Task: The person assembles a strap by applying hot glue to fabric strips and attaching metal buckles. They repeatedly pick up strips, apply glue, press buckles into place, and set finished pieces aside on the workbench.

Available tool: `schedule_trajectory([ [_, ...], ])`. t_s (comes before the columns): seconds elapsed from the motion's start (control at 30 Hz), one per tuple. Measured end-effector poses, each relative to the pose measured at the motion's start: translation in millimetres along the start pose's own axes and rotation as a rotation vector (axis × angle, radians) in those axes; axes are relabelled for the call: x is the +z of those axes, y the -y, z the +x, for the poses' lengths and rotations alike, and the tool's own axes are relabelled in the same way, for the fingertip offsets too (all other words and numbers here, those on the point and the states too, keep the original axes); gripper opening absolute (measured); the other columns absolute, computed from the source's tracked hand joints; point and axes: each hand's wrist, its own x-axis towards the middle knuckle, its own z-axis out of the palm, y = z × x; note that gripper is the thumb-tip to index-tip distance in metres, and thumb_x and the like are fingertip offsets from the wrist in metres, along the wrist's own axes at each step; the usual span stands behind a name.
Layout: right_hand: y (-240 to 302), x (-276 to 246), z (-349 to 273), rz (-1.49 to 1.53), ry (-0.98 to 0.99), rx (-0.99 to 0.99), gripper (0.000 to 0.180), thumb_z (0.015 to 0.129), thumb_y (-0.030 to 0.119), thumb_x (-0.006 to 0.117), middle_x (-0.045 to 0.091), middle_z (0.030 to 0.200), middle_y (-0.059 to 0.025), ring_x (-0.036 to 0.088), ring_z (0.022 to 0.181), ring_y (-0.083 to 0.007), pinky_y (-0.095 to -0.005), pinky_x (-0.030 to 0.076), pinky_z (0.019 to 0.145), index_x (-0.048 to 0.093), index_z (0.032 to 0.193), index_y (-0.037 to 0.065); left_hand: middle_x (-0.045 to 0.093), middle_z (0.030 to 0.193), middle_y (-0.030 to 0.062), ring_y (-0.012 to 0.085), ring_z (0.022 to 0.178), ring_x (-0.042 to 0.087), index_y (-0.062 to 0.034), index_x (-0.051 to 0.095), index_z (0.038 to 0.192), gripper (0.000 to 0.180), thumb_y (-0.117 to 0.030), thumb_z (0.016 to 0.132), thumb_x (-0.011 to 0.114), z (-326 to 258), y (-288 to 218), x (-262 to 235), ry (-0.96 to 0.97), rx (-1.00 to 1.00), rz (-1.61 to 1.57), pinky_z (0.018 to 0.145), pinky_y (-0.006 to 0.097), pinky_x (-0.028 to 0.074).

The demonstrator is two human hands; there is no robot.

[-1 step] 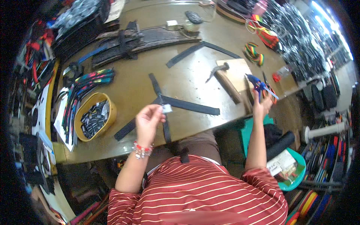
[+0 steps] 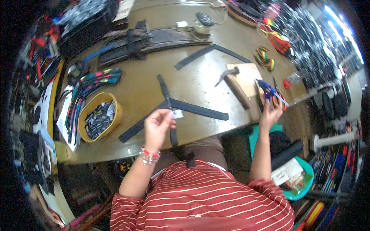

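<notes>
A small white tag [image 2: 177,114] is pinched between the thumb and fingers of my left hand [image 2: 158,125], above the near part of the table. Close behind it lie black webbing straps [image 2: 198,109], joined in a branching shape; the left hand covers part of them. At the table's right edge, my right hand [image 2: 271,115] grips a blue glue gun [image 2: 266,88] with a pale stick protruding from its back. A pair of scissors [image 2: 284,104] with orange handles lies just beside that hand. Left of the gun, a hammer [image 2: 237,88] rests partly on a pale board [image 2: 248,77].
A yellow tub [image 2: 117,122] of small dark labels stands at the left, beside a bundle of colourful cords [image 2: 75,100]. Another bent black strap [image 2: 196,56] lies farther back. A teal basin [image 2: 308,184] sits below the table at the right.
The whole view has shifted slightly to the right and down at the table. Both hands keep hold of the same things, with hardly any movement of their own.
</notes>
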Motion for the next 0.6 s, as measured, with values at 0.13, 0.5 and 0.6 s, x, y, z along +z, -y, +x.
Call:
schedule_trajectory([
  [0.13,107.2,-2.2,-90.4,0.546,0.747,0.160,0.022,0.082,0.019,0.067,0.063,0.094,-0.0050,0.056,0.087,-0.0144,-0.0295,0.044,0.081,0.065,0.097,0.003,0.064,0.083,0.0026,0.0076,0.070,0.060,-0.0009,0.062,0.096,0.012,-0.011,0.090,0.061,-18.7,1.1,23.9,0.014,0.045,-0.046,0.062,0.022,0.053],
  [0.5,183.4,37.9,-112.3,0.425,1.397,-0.099,0.015,0.080,0.014,0.069,0.066,0.075,-0.0107,0.061,0.066,-0.0142,-0.0289,0.049,0.066,0.067,0.085,0.000,0.064,0.085,0.0013,0.0088,0.073,0.059,-0.0024,0.064,0.083,0.018,-0.020,0.087,0.065,-5.1,-26.7,-28.0,0.263,-0.058,0.558,0.065,0.024,0.048],
  [0.6,185.7,67.8,-108.8,0.369,1.019,-0.410,0.017,0.078,0.010,0.066,0.065,0.088,-0.0156,0.062,0.085,-0.0311,-0.0384,0.049,0.077,0.066,0.092,0.000,0.055,0.117,0.0120,0.0202,0.103,0.055,-0.0023,0.065,0.083,0.021,-0.023,0.082,0.069,35.4,-24.3,-39.8,0.051,0.388,0.963,0.080,0.032,0.047],
])
